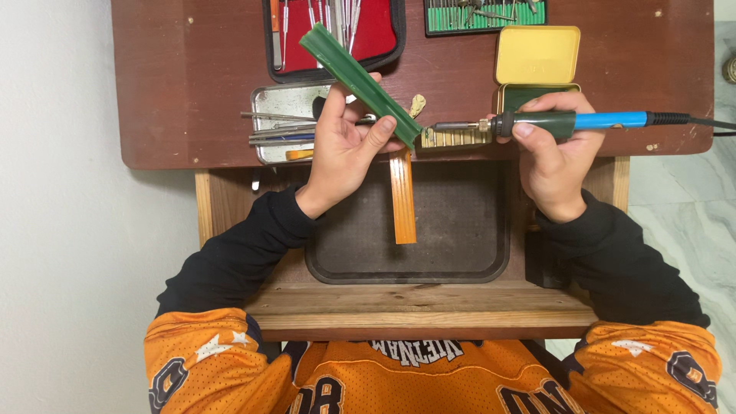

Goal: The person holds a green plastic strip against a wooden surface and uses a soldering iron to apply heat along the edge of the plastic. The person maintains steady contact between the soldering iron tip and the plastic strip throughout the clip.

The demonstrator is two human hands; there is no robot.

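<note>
My left hand grips a long green bar that slants from upper left down to lower right. My right hand holds a soldering iron with a green and blue handle, lying level. Its metal tip points left and ends just right of the bar's lower end, above a small brass-coloured ribbed block. An orange ribbed strip lies under the bar's lower end and reaches down onto the dark tray.
A red-lined case of metal tools and a green rack of bits sit at the back of the brown tabletop. A metal tin with tools lies left, an open yellow tin right. The iron's cable runs off right.
</note>
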